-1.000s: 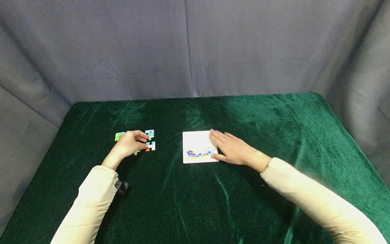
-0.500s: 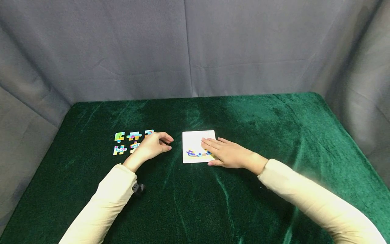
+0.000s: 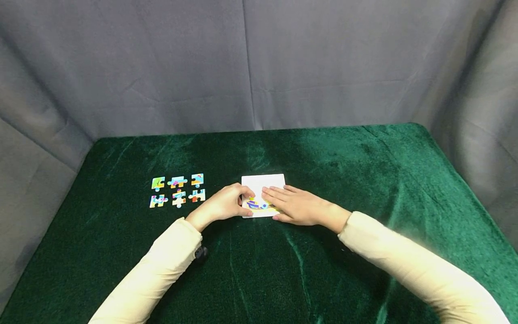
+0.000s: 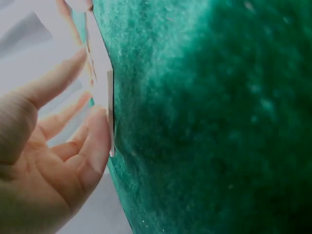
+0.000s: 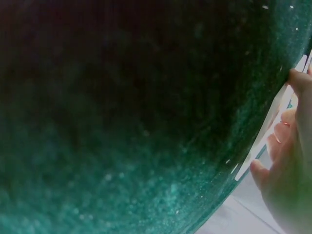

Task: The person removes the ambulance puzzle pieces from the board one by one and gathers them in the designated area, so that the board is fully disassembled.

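A white square board (image 3: 259,182) with a coloured vehicle-like picture along its lower part lies mid-table. My left hand (image 3: 224,202) is at its left edge, thumb by the lower left corner and fingers bent loosely over the side. In the left wrist view, thumb and fingers of the left hand (image 4: 53,156) stand apart beside the board's edge (image 4: 110,97), with no pinch visible. My right hand (image 3: 305,207) rests flat over the board's right part, fingers straight, covering some of the picture. The right wrist view catches the right hand (image 5: 287,146) along the board's rim (image 5: 265,126).
Several loose jigsaw pieces (image 3: 178,198) lie in two rows on the left of the green cloth-covered table (image 3: 259,270). A grey curtain (image 3: 170,67) hangs behind and at both sides.
My left hand has moved right, from over the jigsaw pieces to the board's left edge, uncovering the pieces. The right hand has slid left over the board, covering more of the picture.
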The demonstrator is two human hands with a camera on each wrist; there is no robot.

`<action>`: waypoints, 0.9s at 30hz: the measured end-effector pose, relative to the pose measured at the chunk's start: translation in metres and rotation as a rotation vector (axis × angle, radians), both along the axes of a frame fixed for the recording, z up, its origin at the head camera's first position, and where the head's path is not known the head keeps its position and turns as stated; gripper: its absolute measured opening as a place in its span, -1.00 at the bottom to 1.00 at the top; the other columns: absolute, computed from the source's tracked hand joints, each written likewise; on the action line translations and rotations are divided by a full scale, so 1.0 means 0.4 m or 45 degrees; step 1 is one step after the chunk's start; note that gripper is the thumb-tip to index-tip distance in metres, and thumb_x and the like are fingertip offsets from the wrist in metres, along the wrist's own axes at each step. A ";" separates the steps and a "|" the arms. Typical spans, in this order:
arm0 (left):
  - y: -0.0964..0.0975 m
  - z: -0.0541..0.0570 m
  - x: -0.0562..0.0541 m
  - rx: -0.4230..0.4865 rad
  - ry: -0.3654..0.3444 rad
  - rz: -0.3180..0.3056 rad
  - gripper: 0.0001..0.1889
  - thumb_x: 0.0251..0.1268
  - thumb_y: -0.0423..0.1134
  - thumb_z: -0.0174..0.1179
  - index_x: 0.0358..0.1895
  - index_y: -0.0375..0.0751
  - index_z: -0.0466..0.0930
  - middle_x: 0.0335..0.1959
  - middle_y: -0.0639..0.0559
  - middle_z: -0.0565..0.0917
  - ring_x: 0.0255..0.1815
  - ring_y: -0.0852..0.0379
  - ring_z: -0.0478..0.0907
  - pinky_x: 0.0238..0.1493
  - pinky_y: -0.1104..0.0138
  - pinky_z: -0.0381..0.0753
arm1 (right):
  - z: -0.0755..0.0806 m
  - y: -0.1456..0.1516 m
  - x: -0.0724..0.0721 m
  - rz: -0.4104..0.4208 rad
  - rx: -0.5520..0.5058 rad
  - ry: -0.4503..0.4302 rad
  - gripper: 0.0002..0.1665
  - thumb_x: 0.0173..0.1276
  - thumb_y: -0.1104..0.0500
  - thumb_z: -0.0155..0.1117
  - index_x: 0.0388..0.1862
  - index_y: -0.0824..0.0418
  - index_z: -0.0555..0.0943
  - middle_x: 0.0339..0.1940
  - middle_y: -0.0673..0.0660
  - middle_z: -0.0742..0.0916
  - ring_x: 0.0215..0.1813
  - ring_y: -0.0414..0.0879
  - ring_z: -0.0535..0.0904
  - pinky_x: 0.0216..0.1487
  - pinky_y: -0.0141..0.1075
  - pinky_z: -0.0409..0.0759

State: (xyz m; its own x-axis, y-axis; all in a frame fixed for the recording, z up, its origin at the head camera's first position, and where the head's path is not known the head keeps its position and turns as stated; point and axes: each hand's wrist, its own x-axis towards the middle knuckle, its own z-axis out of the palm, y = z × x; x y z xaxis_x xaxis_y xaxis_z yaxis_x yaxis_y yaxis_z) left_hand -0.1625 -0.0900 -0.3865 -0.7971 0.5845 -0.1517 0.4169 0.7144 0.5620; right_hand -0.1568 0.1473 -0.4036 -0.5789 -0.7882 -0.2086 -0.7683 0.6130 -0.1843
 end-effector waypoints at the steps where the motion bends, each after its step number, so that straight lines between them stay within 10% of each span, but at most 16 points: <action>1: 0.002 0.000 0.001 -0.018 -0.009 -0.012 -0.54 0.02 -0.22 0.41 0.02 -0.31 0.57 -0.23 -0.11 0.55 -0.30 0.14 0.44 -0.28 0.42 0.41 | -0.001 0.000 -0.001 0.000 0.000 0.005 -0.27 0.52 -0.09 -0.13 0.53 0.20 0.05 0.58 0.13 0.14 0.57 0.01 0.07 0.52 0.04 0.06; 27: 0.013 -0.006 -0.013 -0.076 -0.037 0.016 -0.48 -0.01 -0.30 0.43 0.08 -0.34 0.54 -0.15 -0.14 0.60 -0.24 0.08 0.49 -0.18 0.33 0.46 | -0.004 -0.006 -0.011 0.064 0.017 0.061 -0.37 0.54 -0.01 -0.15 0.50 0.18 0.14 0.54 0.17 0.22 0.53 0.05 0.16 0.48 0.05 0.14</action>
State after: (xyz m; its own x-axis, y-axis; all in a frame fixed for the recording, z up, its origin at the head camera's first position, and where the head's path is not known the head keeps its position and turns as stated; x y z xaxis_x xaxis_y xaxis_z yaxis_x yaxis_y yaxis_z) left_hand -0.1678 -0.0846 -0.3890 -0.7991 0.5637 -0.2090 0.3920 0.7520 0.5299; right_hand -0.1613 0.1447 -0.4054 -0.5485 -0.8138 -0.1921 -0.8058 0.5758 -0.1386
